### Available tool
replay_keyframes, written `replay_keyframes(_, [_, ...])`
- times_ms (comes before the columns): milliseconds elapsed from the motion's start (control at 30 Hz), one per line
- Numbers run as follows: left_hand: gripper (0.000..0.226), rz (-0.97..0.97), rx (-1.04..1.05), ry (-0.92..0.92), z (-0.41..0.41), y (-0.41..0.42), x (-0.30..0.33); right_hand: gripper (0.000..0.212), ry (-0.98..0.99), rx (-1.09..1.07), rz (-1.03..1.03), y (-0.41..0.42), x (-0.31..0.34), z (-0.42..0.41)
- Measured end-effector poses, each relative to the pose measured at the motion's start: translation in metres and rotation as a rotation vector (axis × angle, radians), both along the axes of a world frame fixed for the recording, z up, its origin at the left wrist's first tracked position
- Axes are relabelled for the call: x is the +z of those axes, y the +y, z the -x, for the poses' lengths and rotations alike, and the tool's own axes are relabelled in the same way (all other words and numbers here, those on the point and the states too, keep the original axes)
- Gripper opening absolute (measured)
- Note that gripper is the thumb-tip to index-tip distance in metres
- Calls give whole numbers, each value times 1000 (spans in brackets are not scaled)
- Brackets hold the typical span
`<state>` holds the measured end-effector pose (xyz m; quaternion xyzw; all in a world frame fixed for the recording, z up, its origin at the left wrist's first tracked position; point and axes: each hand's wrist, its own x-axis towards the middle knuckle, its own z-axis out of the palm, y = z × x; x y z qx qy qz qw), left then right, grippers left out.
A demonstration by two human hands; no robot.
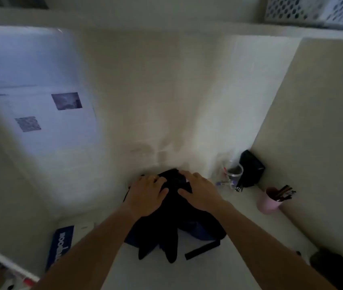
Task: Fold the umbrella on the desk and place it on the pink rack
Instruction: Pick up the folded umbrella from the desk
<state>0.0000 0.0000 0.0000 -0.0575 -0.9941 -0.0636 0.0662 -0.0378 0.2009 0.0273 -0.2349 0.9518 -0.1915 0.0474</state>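
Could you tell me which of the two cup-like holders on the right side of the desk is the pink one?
The pink cup nearer the camera, holding dark pencils or brushes. The other, the clear cup, stands farther back beside a black object.
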Motion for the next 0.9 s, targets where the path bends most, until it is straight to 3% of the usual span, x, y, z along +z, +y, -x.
replay_keyframes(167, [45,-21,-98,208,35,8,-54,45,149,97,103,-23,-42,32])
replay_keyframes(367, [41,-80,-200,354,25,16,-105,35,389,91,127,-6,-82,8])
replay_keyframes(533, [36,31,-327,520,-18,27,-133,27,455,64,-53,35,-101,-41])
replay_keyframes(667, [52,44,-312,639,-63,31,-150,34,444,-58,-146,66,-139,-88])
replay_keyframes(800, [65,-8,-211,629,-115,35,-173,39,397,-228,-189,88,-181,-134])
replay_keyframes(900, [76,-93,-191,466,-149,42,-195,39,362,-307,-208,95,-218,-163])
